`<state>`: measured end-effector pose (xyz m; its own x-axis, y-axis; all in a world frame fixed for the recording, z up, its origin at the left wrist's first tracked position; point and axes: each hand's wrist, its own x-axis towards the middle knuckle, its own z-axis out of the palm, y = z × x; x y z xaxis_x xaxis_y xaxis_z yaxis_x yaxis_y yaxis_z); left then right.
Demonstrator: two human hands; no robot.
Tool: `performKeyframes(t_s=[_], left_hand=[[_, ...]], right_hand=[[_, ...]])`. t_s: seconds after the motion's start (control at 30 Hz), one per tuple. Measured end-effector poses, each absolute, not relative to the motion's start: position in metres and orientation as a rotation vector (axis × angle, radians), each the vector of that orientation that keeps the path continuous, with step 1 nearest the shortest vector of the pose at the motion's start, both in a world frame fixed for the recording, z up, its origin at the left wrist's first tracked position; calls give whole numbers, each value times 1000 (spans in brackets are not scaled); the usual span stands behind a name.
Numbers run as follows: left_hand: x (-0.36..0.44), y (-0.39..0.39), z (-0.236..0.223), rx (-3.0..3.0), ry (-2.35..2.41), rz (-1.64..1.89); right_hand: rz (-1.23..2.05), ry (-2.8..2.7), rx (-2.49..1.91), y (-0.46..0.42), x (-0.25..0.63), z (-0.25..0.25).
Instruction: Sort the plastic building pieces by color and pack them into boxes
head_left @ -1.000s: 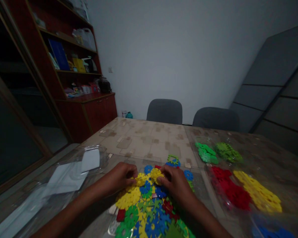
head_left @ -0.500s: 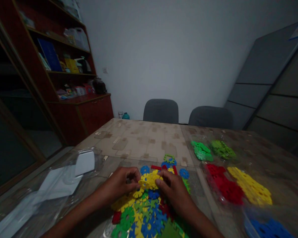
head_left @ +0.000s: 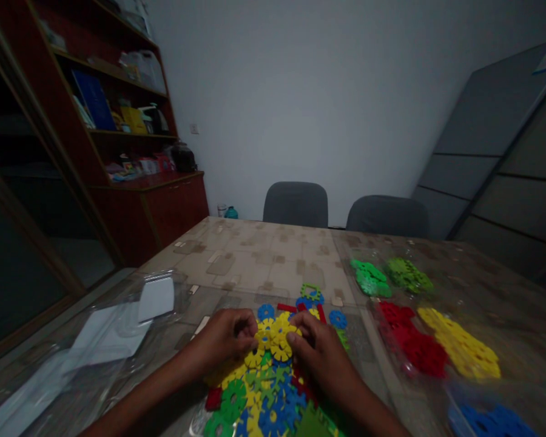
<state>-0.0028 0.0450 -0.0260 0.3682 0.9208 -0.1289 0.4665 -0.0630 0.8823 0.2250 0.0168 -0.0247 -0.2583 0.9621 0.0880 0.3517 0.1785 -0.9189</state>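
Observation:
Between my two hands is a cluster of yellow notched plastic discs [head_left: 277, 335], shaped like flowers. My left hand [head_left: 235, 331] is closed at its left side, thumb and fingers pinched at the edge of the yellow discs. My right hand [head_left: 316, 343] pinches the right side of the same cluster between thumb and forefinger. Under and in front of both hands lies a heap of mixed pieces, with green discs [head_left: 233, 397], blue discs [head_left: 273, 417] and red ones. Loose blue discs [head_left: 337, 319] and a green square frame [head_left: 310, 291] lie just beyond the heap.
At right, clear containers hold green pieces [head_left: 370, 278], light green pieces [head_left: 408, 274], red pieces [head_left: 412, 340], yellow pieces [head_left: 459, 343] and blue pieces [head_left: 494, 420]. Clear plastic packaging [head_left: 113, 331] with white sheets covers the left. Two grey chairs [head_left: 295, 203] stand behind the table [head_left: 264, 252].
The yellow discs have shifted and turned slightly between my hands, showing their round faces more plainly. Both hands stay nearly in place, and the view moves very little.

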Motion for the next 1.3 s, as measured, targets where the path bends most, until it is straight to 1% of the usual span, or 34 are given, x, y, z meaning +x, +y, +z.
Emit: performKeyframes(t_s=[0.2,0.53,0.7,0.9,1.03,1.2,1.3], left_hand=[[1,40,-19,1593,1094,626],[1,41,-21,1501,966,683],[5,38,-23,1452,885,654],[1,38,-23,1467,834,626],[-2,40,-23,1506,841,621],[-1,40,-26,1495,829,624],[-1,39,-28,1493,827,632]], right_hand=[[1062,-1776,-1218,11,221,-22],[1384,-1515,-964,6,216,-15],[1431,-1474,-948,6,217,-13],[1389,-1548,-987,4,228,9],[1283,-1579,-1020,8,250,34],[1073,-1578,-1124,12,303,64],[909,-1512,-1305,5,352,79]])
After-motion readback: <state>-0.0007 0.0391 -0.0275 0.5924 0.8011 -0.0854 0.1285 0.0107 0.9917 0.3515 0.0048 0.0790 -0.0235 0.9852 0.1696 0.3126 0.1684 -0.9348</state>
